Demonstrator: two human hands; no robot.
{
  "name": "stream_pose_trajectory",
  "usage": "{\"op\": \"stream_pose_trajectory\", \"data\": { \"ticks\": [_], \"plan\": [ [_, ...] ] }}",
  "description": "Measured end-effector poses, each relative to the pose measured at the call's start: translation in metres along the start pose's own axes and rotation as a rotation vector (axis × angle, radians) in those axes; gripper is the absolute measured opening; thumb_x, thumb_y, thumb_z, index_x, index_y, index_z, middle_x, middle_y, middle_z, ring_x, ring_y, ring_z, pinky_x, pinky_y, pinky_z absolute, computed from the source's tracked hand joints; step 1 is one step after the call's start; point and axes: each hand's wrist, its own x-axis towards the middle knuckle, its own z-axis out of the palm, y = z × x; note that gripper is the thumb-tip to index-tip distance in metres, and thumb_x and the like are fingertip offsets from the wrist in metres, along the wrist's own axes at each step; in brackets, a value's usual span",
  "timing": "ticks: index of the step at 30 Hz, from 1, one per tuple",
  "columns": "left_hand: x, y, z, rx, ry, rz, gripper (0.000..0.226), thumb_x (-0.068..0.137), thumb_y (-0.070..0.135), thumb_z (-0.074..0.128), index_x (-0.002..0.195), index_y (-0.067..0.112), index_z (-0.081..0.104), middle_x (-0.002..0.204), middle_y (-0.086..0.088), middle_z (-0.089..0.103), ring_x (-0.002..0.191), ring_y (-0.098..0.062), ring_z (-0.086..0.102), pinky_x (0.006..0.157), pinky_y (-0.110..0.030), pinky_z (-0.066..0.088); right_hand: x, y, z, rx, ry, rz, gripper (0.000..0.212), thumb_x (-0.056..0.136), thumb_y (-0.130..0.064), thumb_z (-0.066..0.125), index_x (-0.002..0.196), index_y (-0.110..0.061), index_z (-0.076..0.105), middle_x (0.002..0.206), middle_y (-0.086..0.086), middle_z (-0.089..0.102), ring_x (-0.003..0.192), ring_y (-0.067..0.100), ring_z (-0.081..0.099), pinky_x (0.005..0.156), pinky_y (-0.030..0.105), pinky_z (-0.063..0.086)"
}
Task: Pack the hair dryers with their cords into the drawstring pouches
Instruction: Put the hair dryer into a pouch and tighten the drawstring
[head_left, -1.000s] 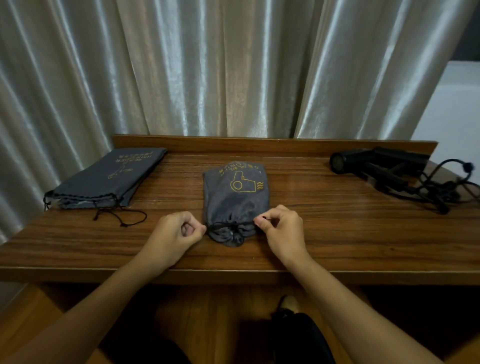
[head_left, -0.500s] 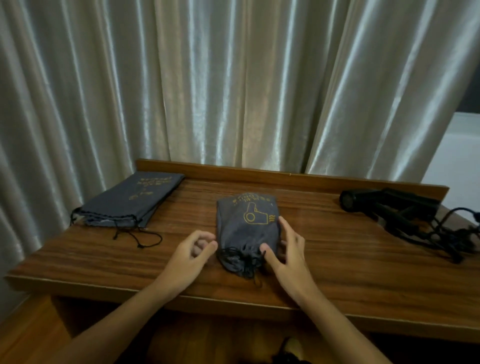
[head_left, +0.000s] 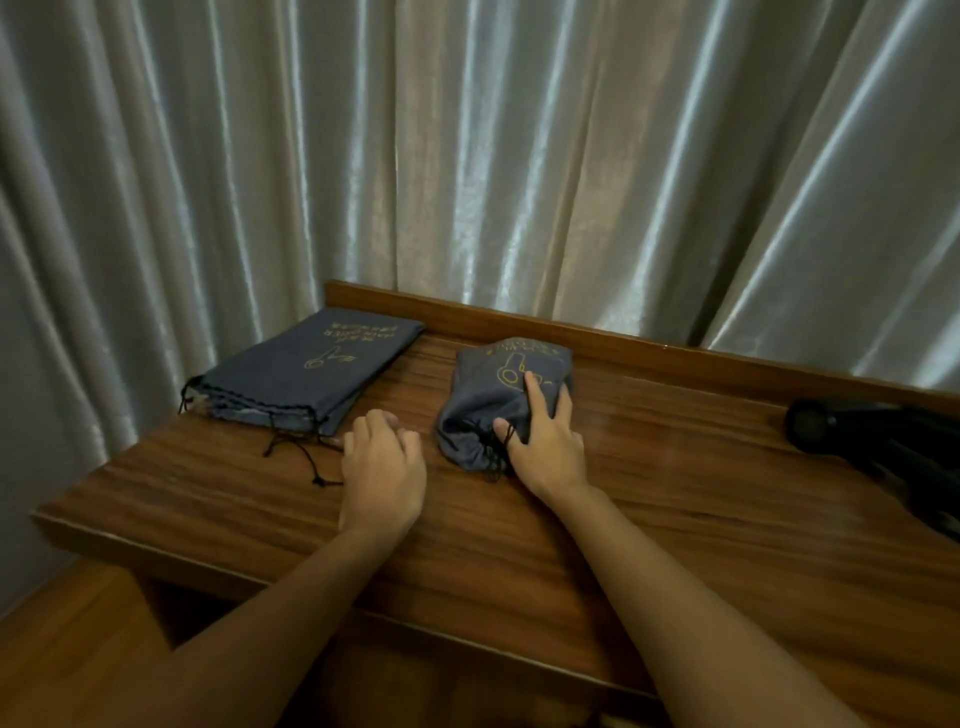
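The full pouch (head_left: 506, 402) lies in the middle of the worktop (head_left: 675, 493). It looks fat and lumpy, so there is likely a hair dryer with its cord inside. Its mouth points toward the person and is bunched up tight, with the black string (head_left: 488, 457) hanging out in front. So this pouch looks done and closed.

The right hand (head_left: 543, 447) lies on top of this pouch. Its fingers (head_left: 532, 395) are spread over the cloth and bend round the bump, and the thumb sits by the bunched mouth. It looks like the hand is holding the pouch, maybe to move it away or just to pat it down. I cannot tell which.

The left hand (head_left: 382, 467) rests on the wood just beside the full pouch, on its left. Its fingers are loose and a little bent. They hold nothing.

Farther left lies the flat pouch (head_left: 306, 376). It is really a small pile, because more than one edge shows at its open end. Nothing seems to be in these yet. Their black strings (head_left: 298, 452) trail loose on the wood near the left hand.

At the far right edge sits a black hair dryer (head_left: 831, 431), dark and blurry. It is still out on the worktop, well apart from the pouches. There may be more than one there, but it is too dark to tell.

So one is packed. The black one on the right still has to go into a flat pouch, and then its string must be pulled tight.

A shiny curtain (head_left: 519, 156) hangs behind it all.
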Motion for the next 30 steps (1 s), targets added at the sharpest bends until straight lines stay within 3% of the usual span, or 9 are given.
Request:
{"op": "stream_pose_trajectory", "data": {
  "ticks": [2,5,8,13,16,22,24,27,30],
  "plan": [
    [-0.004,0.003,-0.001,0.058,-0.001,0.041,0.022,0.1,0.023,0.038,0.114,0.013,0.049,0.114,-0.005,0.049,0.113,-0.024,0.042,0.099,-0.042,0.036,0.021,-0.011,0.005,0.199,-0.041,-0.004,0.081,0.094,-0.064,0.046,0.155,-0.043,-0.002,0.166,0.003,-0.003,0.149,0.03,0.018,0.117,0.045,0.021],
    [-0.01,0.005,0.0,0.275,0.042,0.208,0.025,0.097,0.027,0.041,0.115,0.014,0.052,0.113,-0.003,0.049,0.11,-0.022,0.044,0.095,-0.04,0.038,0.022,-0.009,0.007,0.414,0.016,-0.015,0.089,0.091,-0.061,0.053,0.156,-0.039,-0.004,0.166,-0.001,0.007,0.149,0.022,0.017,0.117,0.035,0.02],
    [-0.015,0.007,0.002,0.419,0.026,0.357,0.031,0.095,0.033,0.044,0.119,0.015,0.053,0.115,-0.001,0.05,0.111,-0.019,0.047,0.093,-0.037,0.042,0.004,0.002,0.002,0.345,0.016,-0.016,0.087,0.092,-0.052,0.059,0.157,-0.032,0.006,0.16,-0.001,0.019,0.143,0.019,0.028,0.112,0.032,0.028],
    [-0.013,0.007,0.0,0.384,-0.084,0.419,0.037,0.094,0.039,0.047,0.125,0.018,0.051,0.119,0.002,0.048,0.111,-0.016,0.048,0.092,-0.035,0.043,-0.036,0.035,-0.036,0.264,0.023,0.022,0.06,0.094,-0.041,0.062,0.147,-0.025,0.04,0.142,-0.002,0.041,0.128,0.016,0.045,0.11,0.041,0.041],
    [-0.011,0.004,0.001,0.375,-0.155,0.454,0.036,0.095,0.043,0.048,0.126,0.024,0.049,0.119,0.005,0.049,0.111,-0.013,0.048,0.093,-0.036,0.043,-0.05,0.069,-0.074,0.104,0.084,0.096,0.058,0.094,-0.045,0.059,0.145,-0.026,0.041,0.142,-0.002,0.041,0.131,0.016,0.039,0.112,0.04,0.036],
    [0.005,-0.003,0.017,0.454,-0.236,0.351,0.031,0.091,0.052,0.049,0.116,0.033,0.05,0.11,0.007,0.051,0.107,-0.019,0.053,0.09,-0.045,0.045,-0.075,0.167,-0.157,-0.441,0.464,0.195,0.058,0.096,-0.05,0.052,0.145,-0.022,0.042,0.149,0.004,0.04,0.143,0.021,0.026,0.116,0.041,0.019],
    [0.008,-0.003,0.022,0.457,-0.222,0.329,0.03,0.09,0.051,0.052,0.113,0.032,0.052,0.103,0.007,0.049,0.102,-0.021,0.055,0.088,-0.045,0.046,-0.081,0.2,-0.185,-0.635,0.437,0.294,0.067,0.095,-0.055,0.049,0.151,-0.022,0.033,0.157,0.007,0.03,0.149,0.027,0.014,0.118,0.047,0.015],
    [0.012,-0.006,0.025,0.479,-0.225,0.321,0.034,0.089,0.054,0.05,0.113,0.031,0.053,0.106,0.005,0.052,0.101,-0.021,0.055,0.087,-0.045,0.047,-0.083,0.24,-0.225,-0.716,0.281,0.489,0.08,0.094,-0.064,0.044,0.157,-0.026,0.012,0.165,0.008,0.009,0.151,0.032,-0.002,0.119,0.054,0.009],
    [0.009,-0.005,0.024,0.529,-0.192,0.388,0.034,0.09,0.058,0.045,0.114,0.036,0.05,0.107,0.009,0.052,0.101,-0.016,0.053,0.082,-0.041,0.043,-0.073,0.257,-0.246,-0.696,0.167,0.608,0.083,0.093,-0.065,0.044,0.157,-0.025,0.01,0.162,0.011,0.017,0.149,0.036,0.012,0.117,0.053,0.015]
  ]
}}
